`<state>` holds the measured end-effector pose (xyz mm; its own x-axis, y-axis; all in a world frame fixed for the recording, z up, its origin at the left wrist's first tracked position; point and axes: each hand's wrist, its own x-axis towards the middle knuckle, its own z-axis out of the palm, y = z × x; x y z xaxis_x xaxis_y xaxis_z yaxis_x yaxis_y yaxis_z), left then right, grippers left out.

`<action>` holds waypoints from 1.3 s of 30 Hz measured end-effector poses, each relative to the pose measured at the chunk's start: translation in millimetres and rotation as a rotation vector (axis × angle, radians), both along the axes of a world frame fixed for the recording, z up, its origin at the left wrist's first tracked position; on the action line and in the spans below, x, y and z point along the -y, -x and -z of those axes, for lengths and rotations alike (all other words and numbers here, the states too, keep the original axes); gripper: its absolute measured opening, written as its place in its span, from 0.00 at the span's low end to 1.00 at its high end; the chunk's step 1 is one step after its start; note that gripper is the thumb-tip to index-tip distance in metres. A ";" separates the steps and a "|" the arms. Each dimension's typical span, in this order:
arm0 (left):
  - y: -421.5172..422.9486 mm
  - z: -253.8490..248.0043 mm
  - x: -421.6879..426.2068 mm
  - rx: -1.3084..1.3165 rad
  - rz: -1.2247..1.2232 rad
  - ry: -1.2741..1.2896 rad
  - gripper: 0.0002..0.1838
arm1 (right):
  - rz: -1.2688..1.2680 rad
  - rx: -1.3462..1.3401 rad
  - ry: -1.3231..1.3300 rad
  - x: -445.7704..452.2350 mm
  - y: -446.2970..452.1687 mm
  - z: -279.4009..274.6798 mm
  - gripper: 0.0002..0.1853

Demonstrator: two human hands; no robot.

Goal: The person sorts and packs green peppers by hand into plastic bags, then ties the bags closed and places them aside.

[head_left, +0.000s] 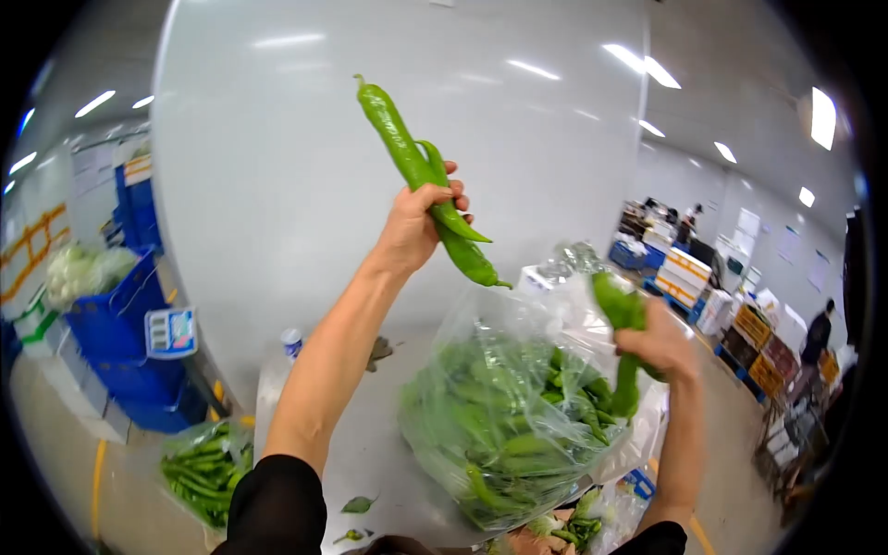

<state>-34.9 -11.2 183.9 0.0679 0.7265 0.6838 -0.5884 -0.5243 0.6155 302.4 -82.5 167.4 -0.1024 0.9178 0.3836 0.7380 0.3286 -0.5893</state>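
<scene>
Two long green peppers (396, 129) are gripped in my left hand (418, 220), raised in front of the pale wall panel; one is long and straight, the other shorter and curved. My right hand (659, 344), blurred by motion, is closed around green peppers (615, 301) at the right of a big clear plastic bag; how many it holds I cannot tell. That clear bag (444, 370) sits on the table, its mouth toward my right hand, filled with more green peppers (518, 444).
A metal table (370, 435) carries a loose leaf (359, 504) and a white bottle (291, 342). Blue crates (120, 333) and another bag of peppers (205, 467) stand at left. Below the table's right side lies a heap with greens (583, 523). Stacked crates (763, 342) and a person (818, 333) are far right.
</scene>
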 end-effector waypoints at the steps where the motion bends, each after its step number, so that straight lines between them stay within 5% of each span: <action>1: 9.1 8.9 6.0 0.032 0.013 0.033 0.21 | -0.170 -0.130 0.023 6.7 3.7 -14.2 0.17; 4: 34.4 38.6 34.8 0.238 0.112 0.090 0.19 | -0.428 -0.359 -0.049 22.1 59.5 -35.2 0.16; 6: 41.1 58.2 59.8 0.438 0.201 0.112 0.17 | -0.656 -0.290 -0.035 33.0 119.6 -30.4 0.20; 10: 69.8 114.0 105.7 0.677 0.160 0.071 0.16 | -0.697 -0.024 0.204 56.7 233.9 28.4 0.18; 20: 226.3 348.8 279.2 0.988 -0.431 0.565 0.15 | -1.043 0.358 0.661 103.3 454.8 199.3 0.11; 22: 256.7 403.7 315.9 1.199 -0.694 0.933 0.12 | -1.037 0.513 0.621 110.7 490.1 209.2 0.11; 26: 350.0 515.7 367.2 1.264 -0.811 1.100 0.06 | -1.120 0.585 0.758 124.5 567.9 253.2 0.13; 27: 364.6 536.4 367.9 1.173 -0.840 1.132 0.05 | -1.036 0.702 0.770 155.1 581.5 223.8 0.12; 32: 441.2 593.4 351.3 0.640 -0.971 1.382 0.04 | -1.047 0.361 1.362 151.0 635.0 328.7 0.17; 34: 455.7 549.4 355.0 0.459 -1.012 1.480 0.09 | -0.922 0.222 1.623 154.3 649.2 374.9 0.19; 38: 488.4 549.7 371.0 0.059 -1.022 1.631 0.23 | -0.550 -0.239 2.036 153.4 667.5 454.5 0.22; 39: 488.6 547.0 380.7 -0.230 -1.213 1.671 0.24 | -0.431 -0.372 2.098 153.7 671.5 470.4 0.22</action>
